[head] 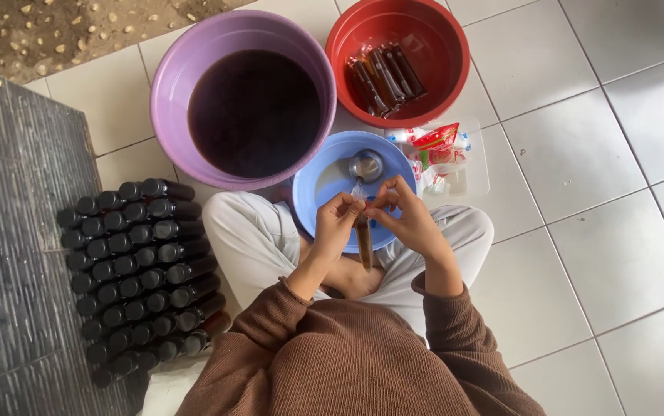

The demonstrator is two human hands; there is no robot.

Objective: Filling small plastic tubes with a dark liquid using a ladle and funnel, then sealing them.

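Both hands pinch the top of one thin plastic pouch of dark liquid.

I see my left hand (pixel 337 223) and right hand (pixel 407 216) closed on the pouch (pixel 363 240), which hangs upright over the blue bowl (pixel 324 185) with a metal ladle (pixel 366 165). The purple tub (pixel 193 69) of dark liquid is behind, and dark bottles (pixel 139 270) lie on my left.

I see soft, even daylight over the white floor tiles (pixel 578 154), brightest to the right of the purple tub (pixel 170 92). Shadows are faint; a weak one sits under my knees. Dull glare lies on the dark liquid (pixel 255 112) in that tub. Focus is sharp throughout, with slight wide-angle stretch toward the corners
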